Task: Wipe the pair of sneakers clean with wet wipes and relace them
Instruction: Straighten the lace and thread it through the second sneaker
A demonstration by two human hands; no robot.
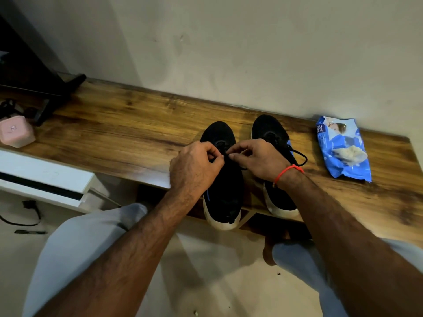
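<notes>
Both sneakers sit side by side on the wooden worktop (119, 124). Left hand (194, 167) and right hand (256, 160) fingers pinch the black lace (299, 156) over the left sneaker (223, 200). The right sneaker (270, 129) sits beside it, and the blue wet wipes pack (343, 148) lies further right with a wipe poking out.

Pink box (16, 131) and black stand (57, 97) on wooden table (119, 131)

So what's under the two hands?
The left black sneaker on the wooden bench. The left hand and right hand pinch its black lace; the eyelets are covered.
</notes>
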